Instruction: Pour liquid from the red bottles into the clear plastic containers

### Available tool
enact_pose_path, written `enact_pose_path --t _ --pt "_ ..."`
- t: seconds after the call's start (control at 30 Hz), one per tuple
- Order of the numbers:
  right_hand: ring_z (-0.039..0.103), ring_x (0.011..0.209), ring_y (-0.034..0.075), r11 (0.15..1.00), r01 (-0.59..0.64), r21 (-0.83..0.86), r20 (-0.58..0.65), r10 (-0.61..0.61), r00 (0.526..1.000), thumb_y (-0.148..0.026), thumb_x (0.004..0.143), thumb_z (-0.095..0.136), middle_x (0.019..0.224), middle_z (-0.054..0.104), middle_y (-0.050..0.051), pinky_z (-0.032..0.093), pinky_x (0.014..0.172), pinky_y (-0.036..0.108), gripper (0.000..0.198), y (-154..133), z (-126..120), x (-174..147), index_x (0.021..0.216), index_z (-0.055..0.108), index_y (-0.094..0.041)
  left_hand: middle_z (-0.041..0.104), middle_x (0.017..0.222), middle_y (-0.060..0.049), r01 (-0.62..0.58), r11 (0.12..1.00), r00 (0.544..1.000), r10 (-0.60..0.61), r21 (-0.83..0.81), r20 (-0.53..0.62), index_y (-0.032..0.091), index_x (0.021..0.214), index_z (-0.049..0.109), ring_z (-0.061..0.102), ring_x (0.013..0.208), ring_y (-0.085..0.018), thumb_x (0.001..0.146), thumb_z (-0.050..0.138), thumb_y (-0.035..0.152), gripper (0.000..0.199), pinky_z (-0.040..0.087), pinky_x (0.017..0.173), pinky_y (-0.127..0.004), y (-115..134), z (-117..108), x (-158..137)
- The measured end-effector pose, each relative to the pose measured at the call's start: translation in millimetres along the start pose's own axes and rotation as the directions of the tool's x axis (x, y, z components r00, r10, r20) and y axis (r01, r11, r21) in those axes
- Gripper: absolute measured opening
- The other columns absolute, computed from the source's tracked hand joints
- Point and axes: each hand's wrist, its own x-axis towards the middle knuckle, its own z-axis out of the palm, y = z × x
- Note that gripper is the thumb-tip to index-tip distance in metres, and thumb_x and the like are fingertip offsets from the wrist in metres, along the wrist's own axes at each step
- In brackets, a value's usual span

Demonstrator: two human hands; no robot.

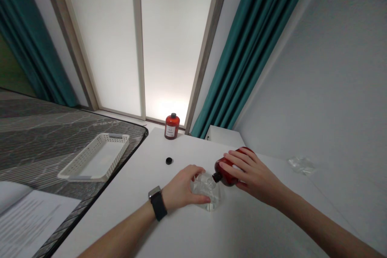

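Observation:
My right hand (pixel 250 173) is wrapped round a reddish-brown bottle (pixel 229 173), tipped on its side with its uncapped black neck pointing left. The neck is at the right edge of a clear plastic container (pixel 208 191), which looks like a bag or soft pouch; its exact kind is hard to make out. My left hand (pixel 184 187), with a watch on the wrist, grips this container from the left, thumb in front and fingers behind. Whether liquid is flowing cannot be seen. A black cap (pixel 169 161) lies on the white table beyond my left hand.
A second reddish-brown bottle (pixel 172 126), capped and labelled, stands at the table's far edge. Crumpled clear plastic (pixel 301 165) lies at the right by the wall. To the left, a white basket (pixel 75 161) and an open booklet (pixel 36 221) rest on a grey patterned surface.

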Motion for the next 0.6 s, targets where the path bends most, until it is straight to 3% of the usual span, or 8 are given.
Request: enact_pose_path --t 0.6 --pt "0.054 0.12 0.03 1.0 0.023 -0.021 0.002 -0.023 1.0 -0.012 0.079 0.063 0.13 0.062 0.011 0.036 0.103 0.053 0.053 0.4 -6.8 3.5 0.13 0.052 -0.023 0.061 0.096 -0.004 -0.003 1.0 1.0 0.003 0.001 -0.003 0.017 0.11 0.059 0.056 0.083 -0.021 0.061 0.087 0.039 0.06 0.046 0.077 -0.033 1.7 -1.3 -0.5"
